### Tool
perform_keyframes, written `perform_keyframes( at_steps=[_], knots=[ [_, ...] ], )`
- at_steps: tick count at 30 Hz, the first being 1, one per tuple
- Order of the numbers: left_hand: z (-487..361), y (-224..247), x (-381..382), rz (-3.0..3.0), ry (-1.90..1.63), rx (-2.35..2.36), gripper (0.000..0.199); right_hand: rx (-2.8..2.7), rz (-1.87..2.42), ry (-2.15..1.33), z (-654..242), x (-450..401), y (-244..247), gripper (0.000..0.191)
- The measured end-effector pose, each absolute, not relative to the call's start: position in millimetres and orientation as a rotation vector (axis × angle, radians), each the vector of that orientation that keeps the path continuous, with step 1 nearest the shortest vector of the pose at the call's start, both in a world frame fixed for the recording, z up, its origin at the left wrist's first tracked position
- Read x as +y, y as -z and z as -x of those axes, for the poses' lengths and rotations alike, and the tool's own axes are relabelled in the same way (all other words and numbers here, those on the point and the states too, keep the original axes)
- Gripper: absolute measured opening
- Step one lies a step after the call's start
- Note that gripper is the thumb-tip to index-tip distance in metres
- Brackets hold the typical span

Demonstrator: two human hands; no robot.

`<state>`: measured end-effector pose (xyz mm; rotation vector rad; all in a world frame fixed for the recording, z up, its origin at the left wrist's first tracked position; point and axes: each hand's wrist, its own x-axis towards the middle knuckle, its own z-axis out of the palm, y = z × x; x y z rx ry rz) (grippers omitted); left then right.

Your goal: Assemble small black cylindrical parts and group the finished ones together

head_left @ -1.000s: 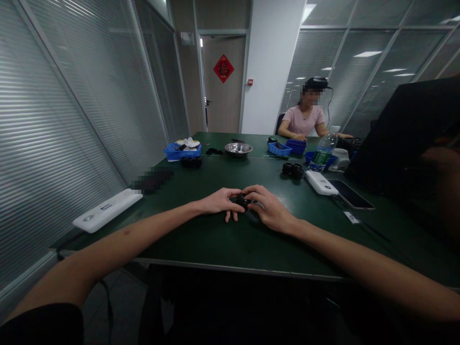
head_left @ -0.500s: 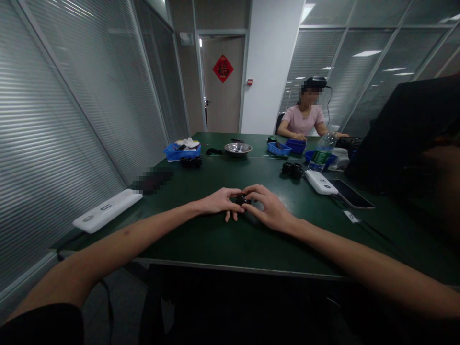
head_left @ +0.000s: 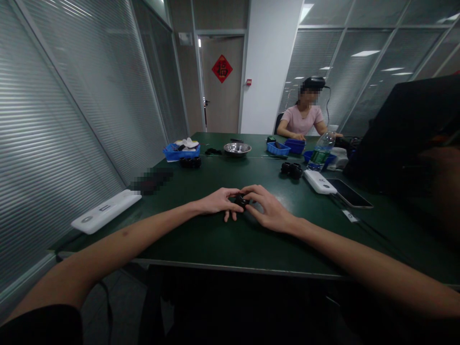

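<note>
A small glossy black rounded part is held just above the green table, between my two hands; its exact kind is too small to tell. My left hand grips it from the left, thumb and forefinger pinching it while the lower fingers curl beneath. From the right, my right hand curves its fingers over the top of the part, with the thumb low at its side. The fingers cover much of the part.
Black round parts stand in groups at left and right. Farther back are a metal bowl, blue baskets and a water bottle. White power banks and a phone flank me. A co-worker sits across.
My right thumb has shifted slightly down and off the front of the black part, so more of the part shows. My left hand keeps its grip almost unchanged.
</note>
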<state>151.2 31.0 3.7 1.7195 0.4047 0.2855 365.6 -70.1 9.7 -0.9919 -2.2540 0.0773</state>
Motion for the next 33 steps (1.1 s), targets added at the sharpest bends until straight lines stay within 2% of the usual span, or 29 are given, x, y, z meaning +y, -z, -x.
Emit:
perform_keyframes(
  at_steps=[12,21,33],
  knots=[
    [-151.3,-4.0,30.7,-1.743,-0.267,0.4,0.066,-2.24,1.029,-0.05,-364.7,-70.0,-9.5,0.007],
    [-150.9,-5.2,30.6,-1.725,-0.275,0.4,0.065,-2.261,0.996,-0.068,-366.6,-69.6,-6.9,0.017],
    [-151.0,-4.0,31.4,-1.757,-0.259,0.406,0.069,-2.23,1.031,-0.058,-364.3,-70.2,-7.8,0.007]
  ],
)
